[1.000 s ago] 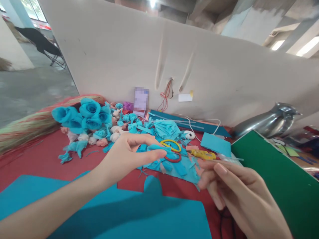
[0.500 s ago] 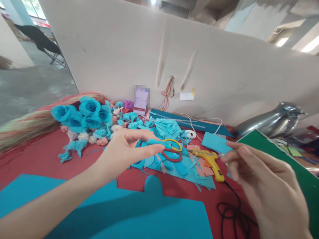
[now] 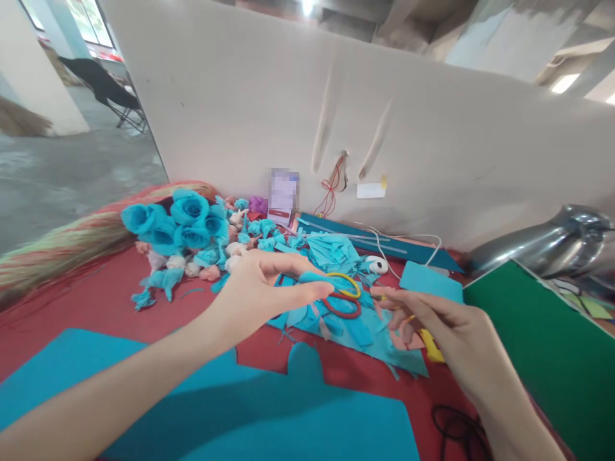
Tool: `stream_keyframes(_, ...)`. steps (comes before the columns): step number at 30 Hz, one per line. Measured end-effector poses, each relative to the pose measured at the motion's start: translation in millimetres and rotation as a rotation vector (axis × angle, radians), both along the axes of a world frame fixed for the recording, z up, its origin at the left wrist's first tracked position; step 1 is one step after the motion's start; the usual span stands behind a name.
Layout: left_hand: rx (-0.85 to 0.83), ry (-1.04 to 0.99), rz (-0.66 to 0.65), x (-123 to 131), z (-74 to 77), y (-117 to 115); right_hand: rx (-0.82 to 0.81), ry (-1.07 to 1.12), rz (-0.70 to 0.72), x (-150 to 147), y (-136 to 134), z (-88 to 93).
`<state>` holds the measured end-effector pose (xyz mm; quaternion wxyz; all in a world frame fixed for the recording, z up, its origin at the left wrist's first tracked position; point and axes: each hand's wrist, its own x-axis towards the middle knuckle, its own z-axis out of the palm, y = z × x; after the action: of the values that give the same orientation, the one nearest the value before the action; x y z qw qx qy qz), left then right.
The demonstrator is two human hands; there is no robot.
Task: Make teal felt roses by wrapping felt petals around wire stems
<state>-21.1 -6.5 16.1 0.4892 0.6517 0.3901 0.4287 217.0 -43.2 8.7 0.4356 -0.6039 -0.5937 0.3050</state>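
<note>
My left hand (image 3: 273, 282) pinches a small piece of blue crepe paper (image 3: 312, 277) between thumb and fingers. Just behind its fingertips lies a pair of scissors (image 3: 343, 314) with one yellow and one red handle loop, on a heap of blue paper pieces (image 3: 336, 253). To the right, my right hand (image 3: 432, 320) hovers palm down with its fingers stretched and a little apart, pointing at the left hand. I see nothing held in it. Under those fingers is a yellow glue gun (image 3: 432, 347), mostly hidden, its handle showing.
Blue paper roses (image 3: 187, 218) and small pink and white flowers stand at the left. A large blue sheet (image 3: 269, 416) covers the near edge of the red cloth (image 3: 106, 288). At the right are a green board (image 3: 548, 358), a black cord (image 3: 459, 426) and a shiny metal vase (image 3: 538, 237).
My right hand has moved left and inward, over the glue gun and nearer the left hand. The left hand keeps its pinch on the paper. The whole view has shifted slightly.
</note>
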Motion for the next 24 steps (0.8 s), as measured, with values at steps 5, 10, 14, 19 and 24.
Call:
stream_keyframes(5,0.021,-0.023,-0.006,-0.1,-3.5,1.8,-0.185,-0.021,0.209,-4.6,10.8,-16.4)
stream_keyframes(10,-0.041,-0.055,-0.036,1.4,-4.6,4.2,-0.182,-0.126,0.106,-2.2,12.5,-28.4)
stream_keyframes(14,-0.087,-0.043,-0.013,1.2,-7.8,5.6,-0.103,-0.160,0.021,5.0,16.6,-31.8)
stream_keyframes(19,-0.106,-0.035,-0.004,-0.3,-10.4,5.0,-0.162,-0.211,0.174,12.5,20.5,-39.6)
stream_keyframes(24,-0.112,-0.038,-0.005,0.0,-8.9,5.2,-0.126,-0.304,0.215,15.0,19.2,-39.7)
